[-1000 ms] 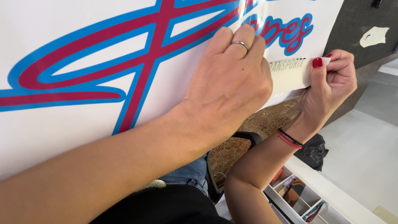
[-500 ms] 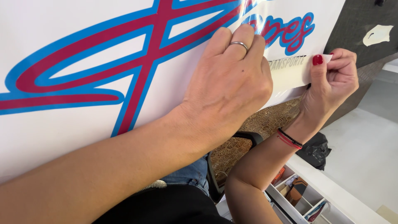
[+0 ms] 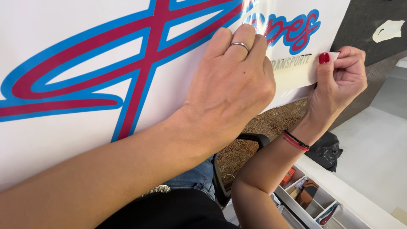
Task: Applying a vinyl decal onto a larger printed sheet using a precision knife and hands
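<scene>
Nearest the camera, the person's dark lap and a patch of blue jeans sit behind the black armrest of a chair. To the right, lower down, a white shelf unit with open compartments holds small items too jumbled to tell apart, and a black bag lies on the pale floor just beyond it. Open floor lies on that right side.

A large white sign sheet fills most of the view and slopes up to the right, printed with wide red and blue looping strokes. Its lower edge runs diagonally above a brown patterned surface; its right edge ends near the right hand.

The left hand, a ring on one finger, lies flat and spread on the sheet, fingers pressing beside the blue lettering. Just past it, the right hand, with red nails and thin bracelets at the wrist, pinches the corner of a clear film strip between thumb and fingers, lifted off the sheet near its right edge.

Farthest off is a dark wall.
</scene>
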